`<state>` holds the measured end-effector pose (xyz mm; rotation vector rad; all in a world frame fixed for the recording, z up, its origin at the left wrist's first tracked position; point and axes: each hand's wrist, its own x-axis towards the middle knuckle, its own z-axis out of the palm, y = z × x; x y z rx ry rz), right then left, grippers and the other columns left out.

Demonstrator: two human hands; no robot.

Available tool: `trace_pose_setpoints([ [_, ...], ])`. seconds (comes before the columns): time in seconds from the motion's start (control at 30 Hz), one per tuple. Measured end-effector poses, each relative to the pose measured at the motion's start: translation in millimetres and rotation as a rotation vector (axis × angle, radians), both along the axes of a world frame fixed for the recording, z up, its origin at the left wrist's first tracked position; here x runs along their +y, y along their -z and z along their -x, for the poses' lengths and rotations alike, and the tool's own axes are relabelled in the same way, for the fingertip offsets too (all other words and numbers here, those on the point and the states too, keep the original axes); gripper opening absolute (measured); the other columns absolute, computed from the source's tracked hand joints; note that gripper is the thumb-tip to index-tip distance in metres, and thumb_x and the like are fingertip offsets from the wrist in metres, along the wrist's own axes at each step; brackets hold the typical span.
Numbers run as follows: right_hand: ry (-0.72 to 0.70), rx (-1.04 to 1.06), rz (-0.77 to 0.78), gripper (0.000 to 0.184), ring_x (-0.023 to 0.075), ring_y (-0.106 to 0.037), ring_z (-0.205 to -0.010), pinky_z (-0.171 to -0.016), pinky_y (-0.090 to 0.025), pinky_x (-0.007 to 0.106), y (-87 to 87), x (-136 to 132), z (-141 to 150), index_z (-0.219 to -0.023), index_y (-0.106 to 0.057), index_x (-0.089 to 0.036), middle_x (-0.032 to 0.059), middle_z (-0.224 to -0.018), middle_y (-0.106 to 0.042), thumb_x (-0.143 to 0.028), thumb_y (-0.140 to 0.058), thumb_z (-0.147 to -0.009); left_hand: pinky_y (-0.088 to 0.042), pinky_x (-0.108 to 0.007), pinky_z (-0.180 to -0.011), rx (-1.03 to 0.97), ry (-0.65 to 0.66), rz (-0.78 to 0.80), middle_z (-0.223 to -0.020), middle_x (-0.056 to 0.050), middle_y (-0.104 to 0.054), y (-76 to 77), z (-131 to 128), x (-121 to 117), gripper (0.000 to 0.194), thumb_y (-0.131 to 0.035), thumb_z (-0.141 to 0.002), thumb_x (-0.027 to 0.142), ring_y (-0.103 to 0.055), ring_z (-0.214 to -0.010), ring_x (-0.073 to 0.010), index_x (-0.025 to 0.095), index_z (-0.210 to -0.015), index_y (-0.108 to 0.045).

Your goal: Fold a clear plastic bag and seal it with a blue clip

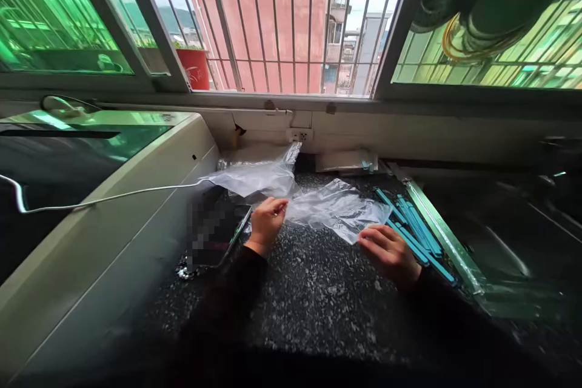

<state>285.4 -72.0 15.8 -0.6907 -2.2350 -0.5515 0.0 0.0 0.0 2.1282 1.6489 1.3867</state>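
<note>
A clear plastic bag point(336, 206) is stretched between my two hands above the dark speckled countertop point(313, 291). My left hand point(268, 224) pinches its left end, fingers closed. At the lower right corner of the bag, my right hand point(386, 248) grips the edge between thumb and fingers. Just behind my left hand lies more clear plastic point(259, 177), crumpled on the counter. Several light-blue strips point(418, 227) lie in a loose pile beyond my right hand. Left of my left hand is a dark, flat device point(230, 236), partly blurred out.
A white cable point(131, 194) runs across the pale machine point(182, 157) at left. Near the wall socket point(300, 134) lies a flat clear packet point(345, 160). A metal-edged strip point(445, 236) borders the counter's right side. Barred windows point(291, 24) stand behind.
</note>
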Motion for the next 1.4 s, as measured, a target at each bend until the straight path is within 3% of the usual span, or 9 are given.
trace_pose_setpoints([
  [0.23,-0.028,0.017,0.131,0.013,0.0180,-0.056,-0.079,-0.070,-0.052,0.033,4.7,-7,-9,-0.079,-0.062,-0.018,0.0063,-0.080,-0.065,-0.007,-0.055,-0.077,-0.045,-0.025,-0.058,-0.526,-0.024,0.259,-0.072,-0.007,-0.068,4.2,32,2,0.028,-0.060,-0.066,0.034,-0.059,-0.061,-0.0149,0.012,-0.079,-0.069],
  [0.37,-0.041,0.022,0.165,0.010,0.0175,-0.056,-0.079,-0.069,-0.052,0.032,0.4,-10,-8,-0.076,-0.062,-0.019,0.0055,-0.079,-0.065,-0.010,-0.057,-0.077,-0.047,-0.026,-0.062,-0.577,-0.089,0.337,-0.072,-0.007,-0.070,5.1,41,7,0.025,-0.062,-0.061,0.031,-0.061,-0.064,-0.0162,0.011,-0.074,-0.068],
  [0.63,0.024,0.073,0.145,0.008,0.0180,-0.056,-0.076,-0.067,-0.052,0.033,-10.8,-13,-22,-0.073,-0.062,-0.019,0.0057,-0.077,-0.065,-0.012,-0.061,-0.074,-0.048,-0.032,-0.071,-0.075,-0.226,0.313,-0.074,-0.006,-0.065,2.4,51,5,0.023,-0.054,-0.069,0.023,-0.059,-0.069,-0.0191,0.012,-0.085,-0.067],
  [0.8,0.014,0.082,0.150,0.009,0.0186,-0.056,-0.074,-0.066,-0.051,0.034,-12.7,-11,-25,-0.077,-0.061,-0.019,0.0064,-0.077,-0.066,-0.011,-0.062,-0.072,-0.044,-0.038,-0.087,0.234,0.059,-0.043,-0.103,-0.010,-0.058,-1.7,32,-6,0.045,-0.060,-0.072,0.023,-0.053,-0.097,-0.0223,0.016,-0.116,-0.056],
  [0.93,-0.052,0.073,0.194,0.009,0.0178,-0.056,-0.073,-0.064,-0.051,0.033,-11.9,-12,-22,-0.078,-0.061,-0.019,0.0053,-0.076,-0.066,-0.012,-0.062,-0.073,-0.045,-0.036,-0.084,0.418,0.283,-0.095,-0.100,-0.008,-0.061,2.4,11,-12,0.026,-0.060,-0.075,0.019,-0.053,-0.092,-0.0210,0.019,-0.100,-0.065],
  [1.03,-0.074,0.064,0.225,0.006,0.0183,-0.054,-0.074,-0.063,-0.049,0.033,-14.0,-14,-20,-0.076,-0.060,-0.018,0.0064,-0.074,-0.064,-0.014,-0.062,-0.074,-0.046,-0.031,-0.074,0.464,0.353,-0.002,-0.083,-0.005,-0.064,6.4,10,-9,0.014,-0.055,-0.077,0.013,-0.053,-0.080,-0.0186,0.018,-0.077,-0.067],
  [1.2,-0.135,-0.072,0.458,0.013,0.0158,-0.051,-0.069,-0.059,-0.045,0.030,-22.5,-20,-15,-0.064,-0.056,-0.018,0.0049,-0.068,-0.059,-0.020,-0.060,-0.077,-0.045,-0.030,-0.074,0.390,0.328,0.191,-0.078,-0.004,-0.065,0.9,25,-7,0.014,-0.056,-0.073,0.010,-0.056,-0.080,-0.0175,0.018,-0.070,-0.068],
  [1.3,-0.169,-0.186,0.717,0.022,0.0133,-0.053,-0.065,-0.058,-0.045,0.027,-25.8,-21,-18,-0.059,-0.055,-0.018,0.0034,-0.068,-0.060,-0.025,-0.057,-0.080,-0.046,-0.027,-0.072,0.313,0.431,0.486,-0.077,-0.003,-0.066,-12.8,33,-15,0.007,-0.063,-0.068,0.017,-0.059,-0.076,-0.0163,0.019,-0.071,-0.069],
  [1.4,-0.090,-0.145,0.852,0.021,0.0146,-0.060,-0.072,-0.064,-0.049,0.027,-25.9,-16,-32,-0.065,-0.058,-0.019,0.0053,-0.081,-0.066,-0.030,-0.054,-0.082,-0.046,-0.025,-0.063,0.181,0.573,0.797,-0.079,-0.003,-0.069,-32.2,41,-25,0.027,-0.071,-0.058,0.030,-0.061,-0.070,-0.0167,0.021,-0.083,-0.070],
])
